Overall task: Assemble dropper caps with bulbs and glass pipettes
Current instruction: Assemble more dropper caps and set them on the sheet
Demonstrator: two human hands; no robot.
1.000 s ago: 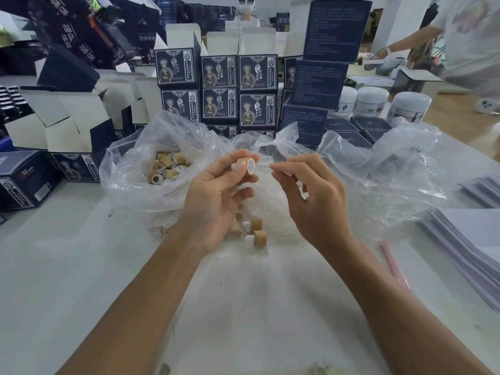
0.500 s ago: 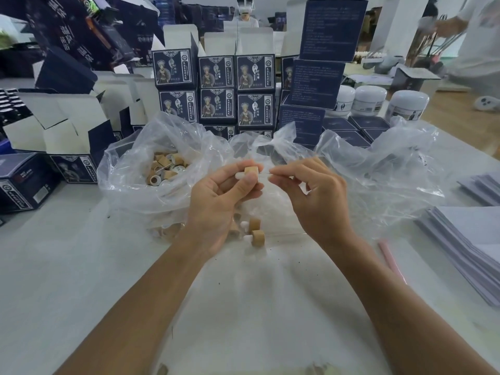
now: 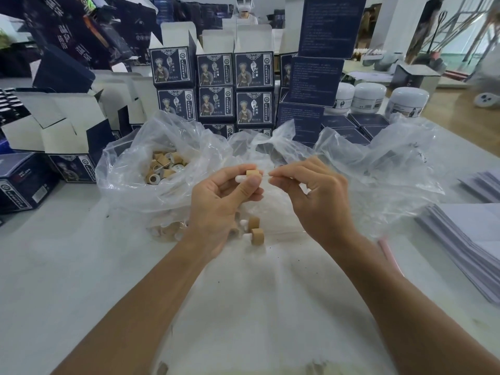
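Worktop [image 3: 67,280]: pale sheet, bare forearms reaching in from the near edge.

Finished caps [image 3: 255,230]: two tan caps with white bulbs, lying on the sheet just beyond the left wrist, touching each other.

Left hand [image 3: 221,201]: fingers curled round one cap [image 3: 252,173], thumb over its side; white bulb [image 3: 240,178] sticks out to the left, open end faces right.

Right hand [image 3: 319,201]: thumb and forefinger pinched on a pipette [image 3: 266,174], thin, clear and hard to see; its tip appears to meet the cap's open end. How deep it sits cannot be told.

Step in hand, as judged: seating the pipette in the cap. Keep the glass in line with the cap's axis, push straight rather than at an angle, grip close to the cap so the glass does not flex, and steady the cap by its tan wall, not the bulb, so the bulb is not squeezed off. Risk: a snapped pipette if forced askew.

Left bag [image 3: 121,180]: clear plastic, open, holding loose tan caps.

Right bag [image 3: 392,169]: clear plastic, crumpled; contents not discernible.

Paper stacks [image 3: 465,234]: right edge.

Boxes [image 3: 215,70]: dark printed cartons, stacked behind the bags; open ones at left.

Jars [image 3: 369,97]: white, beside the boxes at right.
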